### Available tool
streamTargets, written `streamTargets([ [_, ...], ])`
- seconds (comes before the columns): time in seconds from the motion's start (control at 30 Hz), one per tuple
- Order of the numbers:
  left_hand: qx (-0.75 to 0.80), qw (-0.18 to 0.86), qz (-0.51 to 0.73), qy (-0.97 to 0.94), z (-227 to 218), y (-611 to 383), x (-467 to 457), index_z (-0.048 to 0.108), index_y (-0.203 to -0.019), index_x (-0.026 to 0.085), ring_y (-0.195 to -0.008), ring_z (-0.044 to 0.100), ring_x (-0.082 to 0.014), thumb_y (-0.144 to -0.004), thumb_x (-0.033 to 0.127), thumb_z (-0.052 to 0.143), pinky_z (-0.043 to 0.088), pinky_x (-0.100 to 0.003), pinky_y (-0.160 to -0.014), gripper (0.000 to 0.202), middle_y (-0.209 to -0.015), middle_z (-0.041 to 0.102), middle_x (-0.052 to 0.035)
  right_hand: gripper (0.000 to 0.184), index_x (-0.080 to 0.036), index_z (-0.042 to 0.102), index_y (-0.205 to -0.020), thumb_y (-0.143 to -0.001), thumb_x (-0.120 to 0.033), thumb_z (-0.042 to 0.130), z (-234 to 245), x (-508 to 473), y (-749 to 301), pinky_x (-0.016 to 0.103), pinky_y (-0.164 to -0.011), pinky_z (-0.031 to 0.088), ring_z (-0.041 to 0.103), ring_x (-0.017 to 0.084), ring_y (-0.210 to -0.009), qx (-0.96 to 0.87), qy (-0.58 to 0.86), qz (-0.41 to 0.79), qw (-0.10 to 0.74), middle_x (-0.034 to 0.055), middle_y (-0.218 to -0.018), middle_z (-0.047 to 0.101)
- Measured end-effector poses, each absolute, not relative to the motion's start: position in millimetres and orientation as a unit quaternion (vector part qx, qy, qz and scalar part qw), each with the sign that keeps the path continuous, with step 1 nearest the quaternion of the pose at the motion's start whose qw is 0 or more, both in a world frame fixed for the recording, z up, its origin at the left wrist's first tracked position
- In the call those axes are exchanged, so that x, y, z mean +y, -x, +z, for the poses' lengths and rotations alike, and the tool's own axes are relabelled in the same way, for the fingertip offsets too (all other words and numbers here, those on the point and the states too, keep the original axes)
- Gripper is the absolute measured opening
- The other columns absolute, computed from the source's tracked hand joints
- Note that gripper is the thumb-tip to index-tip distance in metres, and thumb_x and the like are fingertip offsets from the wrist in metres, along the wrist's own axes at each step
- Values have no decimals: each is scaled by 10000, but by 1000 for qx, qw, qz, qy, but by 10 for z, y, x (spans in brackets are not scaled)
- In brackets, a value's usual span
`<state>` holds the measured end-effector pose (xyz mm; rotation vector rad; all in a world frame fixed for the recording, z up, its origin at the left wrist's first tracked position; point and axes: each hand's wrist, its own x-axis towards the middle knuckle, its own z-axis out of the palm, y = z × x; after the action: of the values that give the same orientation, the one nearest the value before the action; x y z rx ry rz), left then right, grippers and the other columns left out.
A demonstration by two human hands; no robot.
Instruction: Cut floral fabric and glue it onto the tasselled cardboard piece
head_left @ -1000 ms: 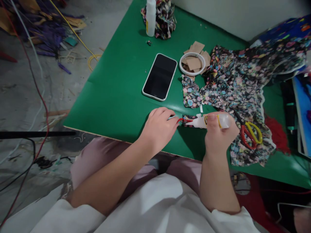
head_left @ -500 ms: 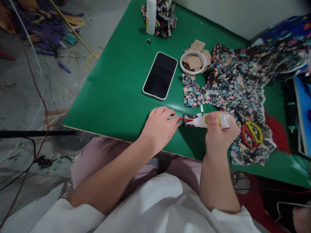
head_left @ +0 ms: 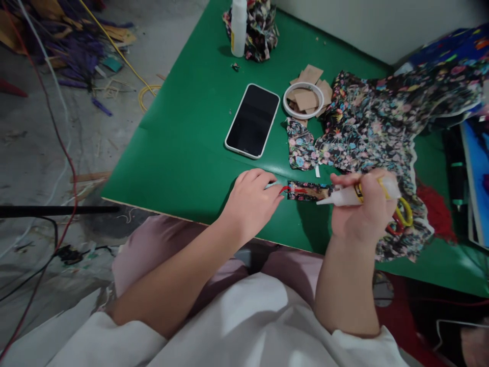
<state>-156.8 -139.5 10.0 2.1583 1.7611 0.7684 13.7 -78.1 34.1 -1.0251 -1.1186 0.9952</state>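
My right hand [head_left: 364, 214] is closed round a small white glue bottle [head_left: 355, 193] with a yellow band, its nozzle pointing left at the right end of a narrow floral fabric strip [head_left: 307, 191]. The strip lies flat on the green table [head_left: 183, 148] near its front edge, with a red thread at its left end. My left hand [head_left: 250, 201] rests curled on the table, its fingertips pressing the strip's left end by the thread.
A black phone [head_left: 252, 120] lies screen-up mid-table. A white ring [head_left: 303, 100] sits on cardboard pieces. Floral cloth [head_left: 374, 132] spreads to the right, with red-and-yellow scissors [head_left: 401, 216] partly behind my right hand. A white bottle [head_left: 239, 25] stands at the back. Cables litter the floor at left.
My right hand has drawn the glue bottle to the right along the strip, uncovering more of the strip. The left hand has stayed in place.
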Motion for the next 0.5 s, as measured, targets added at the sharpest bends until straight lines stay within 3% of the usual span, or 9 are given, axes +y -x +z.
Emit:
streamTargets([
  [0.07,604,126,263,-742,104,1567,-1395,659,-975,183,-981,519,-204,-866,252,503,408,-377,-864,202,-1026,626,-63,131,-236,546,-844,-726,-273,588,400,-781,-158,366,-765,493,529,110,-566,-462,431,479,609,-75,-562,485],
  [0.17,604,125,259,-743,110,1568,-1396,658,-972,183,-987,522,-206,-867,260,502,411,-379,-867,203,-1029,624,-65,335,-239,602,-1016,-691,-318,605,443,-791,-172,374,-894,446,542,123,-715,-440,403,567,569,-39,-688,513],
  [0.23,605,124,255,-744,111,1570,-1396,659,-966,181,-986,524,-207,-862,257,511,414,-380,-867,196,-1031,623,-68,355,-225,642,-1004,-672,-350,623,428,-795,-162,379,-931,420,539,129,-756,-442,398,588,548,-25,-727,520],
  [0.3,604,122,254,-745,108,1574,-1397,658,-964,180,-991,523,-210,-853,256,528,415,-381,-868,187,-1035,621,-70,294,-200,689,-896,-685,-393,622,394,-804,-141,365,-852,449,534,128,-703,-463,427,548,551,-12,-704,533],
  [0.37,599,118,256,-749,99,1577,-1400,656,-969,184,-997,520,-212,-846,257,541,413,-382,-871,183,-1039,620,-69,262,-180,713,-794,-706,-407,618,364,-825,-116,312,-664,454,507,117,-597,-495,483,460,557,0,-655,555],
  [0.43,596,112,259,-752,88,1576,-1405,652,-976,188,-998,517,-213,-843,259,548,411,-383,-874,183,-1041,618,-66,246,-177,719,-735,-729,-397,610,345,-857,-96,272,-522,375,468,108,-517,-531,531,364,552,-1,-598,555],
  [0.5,596,106,262,-752,78,1573,-1408,650,-977,188,-997,516,-212,-843,258,548,409,-383,-875,183,-1038,618,-66,274,-185,713,-697,-752,-420,584,331,-886,-83,264,-477,318,450,110,-486,-555,561,292,540,-5,-558,537],
])
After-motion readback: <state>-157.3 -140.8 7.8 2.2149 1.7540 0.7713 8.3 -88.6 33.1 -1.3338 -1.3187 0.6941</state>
